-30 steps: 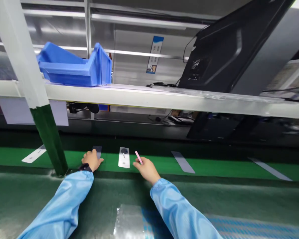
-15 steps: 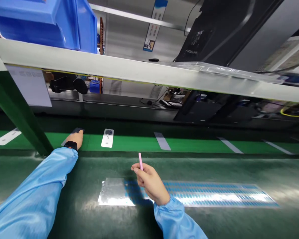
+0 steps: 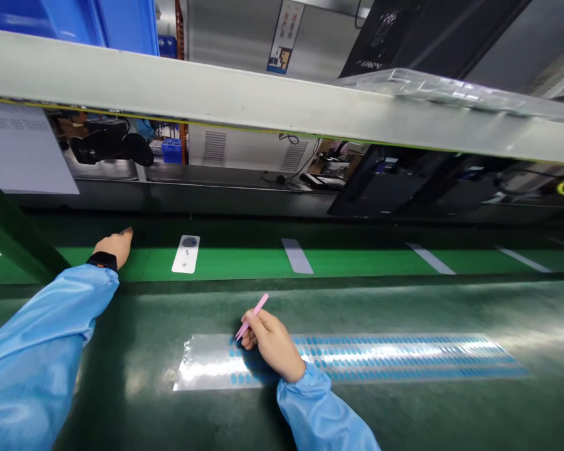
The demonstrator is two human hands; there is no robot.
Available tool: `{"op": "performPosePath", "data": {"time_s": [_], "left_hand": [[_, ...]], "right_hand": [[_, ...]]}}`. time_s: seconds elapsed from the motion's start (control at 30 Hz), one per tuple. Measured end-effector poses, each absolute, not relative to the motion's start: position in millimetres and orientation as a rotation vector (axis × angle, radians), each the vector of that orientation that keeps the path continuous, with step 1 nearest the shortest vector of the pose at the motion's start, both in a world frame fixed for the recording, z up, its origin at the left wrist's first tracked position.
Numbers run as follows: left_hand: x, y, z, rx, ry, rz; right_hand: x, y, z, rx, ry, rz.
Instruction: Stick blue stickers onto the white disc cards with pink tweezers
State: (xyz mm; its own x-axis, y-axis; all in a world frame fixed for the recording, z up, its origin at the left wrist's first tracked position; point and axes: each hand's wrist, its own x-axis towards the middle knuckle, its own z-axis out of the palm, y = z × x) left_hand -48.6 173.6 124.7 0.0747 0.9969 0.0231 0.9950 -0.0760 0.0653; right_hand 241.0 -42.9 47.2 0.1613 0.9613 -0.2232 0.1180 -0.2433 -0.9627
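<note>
one pink tweezer (image 3: 260,304), between right fingers (image 3: 257,326), over dotted sheet (image 3: 357,358)

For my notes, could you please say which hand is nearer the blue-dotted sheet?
Right: the right hand is over the blue-dotted sheet; the left hand is apart, past its left end, at the green strip.

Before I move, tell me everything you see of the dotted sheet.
The sheet is long, clear, glossy and plastic-looking, with rows of blue dots; its left end shows none. Bright glare streaks it. It lies flat on the green table, running left to right. The right hand, holding tweezers, hides some dots; whether either touches the sheet isn't clear.
</note>
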Motion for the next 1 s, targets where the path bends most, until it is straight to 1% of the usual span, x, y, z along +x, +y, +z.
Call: {"op": "performPosePath", "data": {"time_s": [0.07, 0.17, 0.27, 0.33, 0.43, 0.57, 0.63, 0.7, 0.9, 1.0], "left_hand": [[-50.6, 167.0, 137.5, 2.286, 2.154, 0.121], [-49.8, 149.1, 154.0, 2.282, 2.222, 0.248], [-43.8, 113.9, 155.4, 2.28, 2.218, 0.364], [-37.5, 81.0, 143.7, 2.248, 2.136, 0.425], [-25.7, 27.1, 110.5, 2.075, 1.832, 0.648], [-10.2, -28.4, 62.7, 2.014, 1.57, 0.69], [-5.0, -44.0, 48.8, 2.032, 1.543, 0.642], [-1.6, -53.1, 44.5, 2.079, 1.561, 0.534], [7.9, -64.7, 61.8, 2.206, 1.64, -0.027], [12.9, -65.6, 66.8, 2.189, 1.551, -0.117]], "right_hand": [[240.8, -40.8, 45.7, -1.559, -1.088, 1.21], [239.4, -37.8, 45.6, -1.594, -1.126, 1.217], [237.6, -34.9, 47.0, -1.642, -1.154, 1.198], [236.5, -33.3, 47.7, -1.665, -1.154, 1.177], [236.0, -31.6, 47.5, -1.672, -1.152, 1.165], [235.7, -30.4, 47.1, -1.672, -1.15, 1.183], [234.8, -29.9, 47.4, -1.677, -1.136, 1.19], [233.2, -29.2, 47.6, -1.677, -1.119, 1.184], [234.0, -26.8, 44.9, -1.642, -1.073, 1.181], [237.1, -29.0, 44.6, -1.608, -1.062, 1.195]]}}
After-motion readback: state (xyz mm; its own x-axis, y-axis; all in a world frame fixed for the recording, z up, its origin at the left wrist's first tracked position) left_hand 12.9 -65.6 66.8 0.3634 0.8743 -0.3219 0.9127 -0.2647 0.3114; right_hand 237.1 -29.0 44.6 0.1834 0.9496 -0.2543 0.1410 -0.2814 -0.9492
